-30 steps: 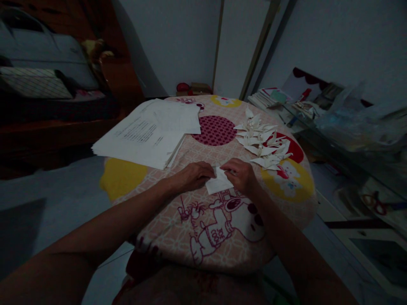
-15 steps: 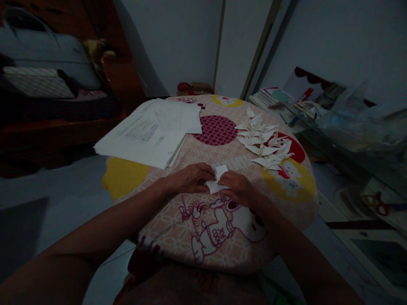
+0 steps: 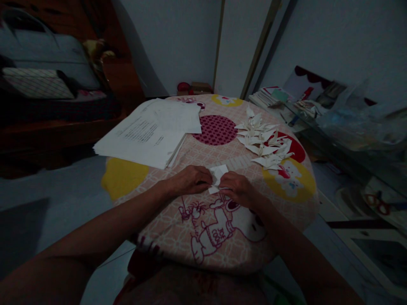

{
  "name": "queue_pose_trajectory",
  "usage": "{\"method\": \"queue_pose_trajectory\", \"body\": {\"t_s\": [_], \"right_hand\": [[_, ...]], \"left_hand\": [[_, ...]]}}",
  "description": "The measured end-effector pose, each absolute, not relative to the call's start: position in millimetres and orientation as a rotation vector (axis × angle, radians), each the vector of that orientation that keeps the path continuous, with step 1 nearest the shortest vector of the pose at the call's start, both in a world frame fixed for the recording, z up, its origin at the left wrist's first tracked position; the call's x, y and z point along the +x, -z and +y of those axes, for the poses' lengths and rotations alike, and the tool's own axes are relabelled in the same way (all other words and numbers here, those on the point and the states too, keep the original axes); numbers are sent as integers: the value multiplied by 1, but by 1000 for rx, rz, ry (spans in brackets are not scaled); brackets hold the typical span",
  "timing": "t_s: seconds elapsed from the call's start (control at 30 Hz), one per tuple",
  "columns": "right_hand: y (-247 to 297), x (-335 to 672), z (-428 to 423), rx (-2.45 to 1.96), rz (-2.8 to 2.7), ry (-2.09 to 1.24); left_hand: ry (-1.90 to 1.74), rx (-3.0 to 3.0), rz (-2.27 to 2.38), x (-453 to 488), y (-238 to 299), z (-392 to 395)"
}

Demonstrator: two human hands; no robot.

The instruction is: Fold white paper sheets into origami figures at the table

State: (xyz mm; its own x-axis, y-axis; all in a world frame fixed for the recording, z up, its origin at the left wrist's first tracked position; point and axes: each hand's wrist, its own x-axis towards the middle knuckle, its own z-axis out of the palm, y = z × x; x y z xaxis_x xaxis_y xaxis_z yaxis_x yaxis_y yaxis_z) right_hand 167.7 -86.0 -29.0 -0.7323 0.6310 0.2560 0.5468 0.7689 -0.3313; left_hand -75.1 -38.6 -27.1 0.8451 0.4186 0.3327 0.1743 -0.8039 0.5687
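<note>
1. A small, folded piece of white paper (image 3: 220, 170) lies near the front middle of a round table draped in a pink patterned cloth (image 3: 171, 220), between a person's two bare hands.
2. The left hand (image 3: 191, 180) is mostly closed, its bent fingers gripping the paper's left side.
3. The right hand (image 3: 237, 188) is curled, with thumb and fingers pinching the paper's lower right side; the exact fingertip contact is partly hidden.
4. Beyond the left hand sits a thick stack of white printed sheets (image 3: 146, 131), its edges uneven.
5. Beyond the right hand, a cluster of white folded-paper birds (image 3: 265, 142) with pointed wings stands close together.
6. Farther right, a crumpled, clear plastic bag (image 3: 359, 120) rests on a glass-topped surface (image 3: 343, 156).
</note>
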Motion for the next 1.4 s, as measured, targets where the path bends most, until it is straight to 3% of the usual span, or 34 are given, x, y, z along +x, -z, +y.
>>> {"method": "queue_pose_trajectory", "body": {"t_s": [0.77,1.17,1.4], "right_hand": [[29,160,-90,-1001,-2526,-313],[25,154,-83,-1271,-2108,-784],[27,146,-80,-1476,-1906,-827]], "left_hand": [[-637,2547,637,-69,36,-42],[-578,2313,927,-61,27,-51],[-562,2206,1112,-57,25,-53]]}}
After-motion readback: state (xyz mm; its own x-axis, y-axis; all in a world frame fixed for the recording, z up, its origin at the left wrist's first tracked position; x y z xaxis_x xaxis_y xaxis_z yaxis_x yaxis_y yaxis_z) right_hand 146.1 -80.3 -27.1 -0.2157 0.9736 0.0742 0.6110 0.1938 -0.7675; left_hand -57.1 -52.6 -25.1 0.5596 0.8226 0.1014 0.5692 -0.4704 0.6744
